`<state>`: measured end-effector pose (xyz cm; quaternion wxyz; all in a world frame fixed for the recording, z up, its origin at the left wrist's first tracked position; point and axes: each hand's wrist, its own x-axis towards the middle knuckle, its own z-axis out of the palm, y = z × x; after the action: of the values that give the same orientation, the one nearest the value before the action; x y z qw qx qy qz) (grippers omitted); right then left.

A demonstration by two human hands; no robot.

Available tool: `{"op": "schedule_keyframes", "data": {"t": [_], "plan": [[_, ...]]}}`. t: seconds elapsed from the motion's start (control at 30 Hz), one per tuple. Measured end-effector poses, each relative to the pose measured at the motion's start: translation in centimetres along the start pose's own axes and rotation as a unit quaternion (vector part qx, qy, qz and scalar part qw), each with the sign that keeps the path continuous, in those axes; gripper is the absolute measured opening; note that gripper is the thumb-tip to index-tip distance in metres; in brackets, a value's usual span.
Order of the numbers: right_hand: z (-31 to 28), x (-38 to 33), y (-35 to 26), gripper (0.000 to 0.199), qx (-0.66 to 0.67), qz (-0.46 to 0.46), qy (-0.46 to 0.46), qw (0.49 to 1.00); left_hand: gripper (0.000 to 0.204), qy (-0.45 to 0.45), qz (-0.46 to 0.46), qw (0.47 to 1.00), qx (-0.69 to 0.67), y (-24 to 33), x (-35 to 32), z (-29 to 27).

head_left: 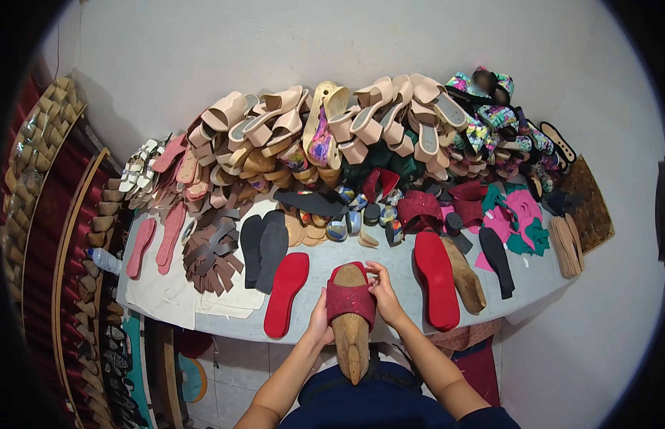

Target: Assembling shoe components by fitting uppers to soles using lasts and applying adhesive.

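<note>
A wooden shoe last is held between my two hands at the table's front edge, its narrow end pointing toward me. A dark red glittery strap wraps across it, and a red edge shows round its far end. My left hand grips the left side. On the right, my right hand has its fingers bent against the strap and the red edge. A red insole lies left of my hands, and a pair of red insoles lies to the right, beside another wooden last.
Finished beige heeled sandals are heaped along the wall. Black insoles, brown strips, dark red straps and pink and green scraps cover the table. Racks of lasts stand at the left.
</note>
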<state>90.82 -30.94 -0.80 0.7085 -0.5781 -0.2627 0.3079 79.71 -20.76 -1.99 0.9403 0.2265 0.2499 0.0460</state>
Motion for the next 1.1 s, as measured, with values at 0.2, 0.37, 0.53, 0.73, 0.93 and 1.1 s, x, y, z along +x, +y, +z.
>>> {"op": "schedule_keyframes", "data": {"t": [0.2,0.37,0.53,0.73,0.93,1.1], "plan": [[-0.7,0.1,1.5,0.028,-0.081,0.067,-0.015,0.994,0.057,0.04,0.026,0.999,-0.001,-0.2,-0.3,-0.6],[0.0,0.0,1.0,0.028,-0.143,0.026,0.034,0.989,0.056,0.021,0.034,0.999,-0.019,-0.1,-0.2,-1.1],[-0.6,0.7,2.1,0.026,-0.146,0.016,0.061,0.987,0.058,0.031,0.035,0.999,-0.012,0.0,-0.4,0.0],[0.1,0.9,2.8,0.03,-0.211,0.032,0.112,0.97,0.059,0.039,0.028,0.999,-0.002,0.1,-0.3,0.5],[0.4,1.0,3.4,0.037,-0.206,0.037,0.16,0.965,0.056,0.045,0.037,0.998,0.015,0.3,-0.2,0.8],[0.3,1.1,4.8,0.037,-0.123,0.036,0.165,0.978,0.054,0.034,0.05,0.998,0.029,0.3,-0.1,0.5]]}}
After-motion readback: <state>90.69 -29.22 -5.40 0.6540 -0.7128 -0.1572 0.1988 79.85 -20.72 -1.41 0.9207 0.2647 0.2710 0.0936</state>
